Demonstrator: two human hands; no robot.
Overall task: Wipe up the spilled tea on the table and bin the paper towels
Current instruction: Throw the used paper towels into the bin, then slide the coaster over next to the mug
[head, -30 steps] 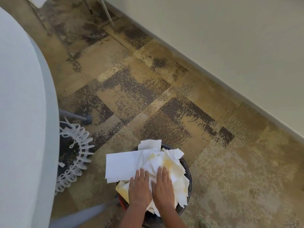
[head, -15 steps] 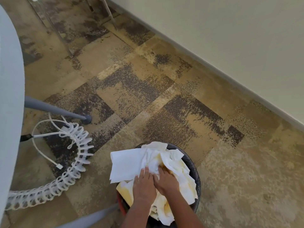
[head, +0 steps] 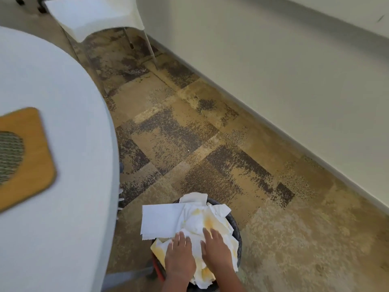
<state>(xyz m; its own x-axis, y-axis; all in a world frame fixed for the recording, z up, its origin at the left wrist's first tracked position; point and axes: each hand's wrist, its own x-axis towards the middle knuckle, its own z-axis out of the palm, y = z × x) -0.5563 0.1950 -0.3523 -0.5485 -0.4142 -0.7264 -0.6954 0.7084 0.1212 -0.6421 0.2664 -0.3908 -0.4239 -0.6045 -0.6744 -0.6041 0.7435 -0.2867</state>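
Observation:
A heap of white paper towels (head: 195,222), stained yellow with tea, fills a round black bin (head: 236,232) on the floor at the bottom middle. One flat clean sheet sticks out over the bin's left rim. My left hand (head: 180,257) and my right hand (head: 214,248) lie side by side on top of the heap, fingers straight, pressing down on the towels. The white round table (head: 52,144) takes up the left side of the view.
A wooden board (head: 31,157) with a dark woven mat lies on the table at the left edge. A white chair (head: 94,15) stands at the top by the wall. A grey table leg (head: 128,275) runs beside the bin. Patterned carpet stretches to the right.
My view has risen, so the tabletop and board show and the cable coil under the table is hidden. My right hand's fingers have straightened from a curl and lie flat on the towels.

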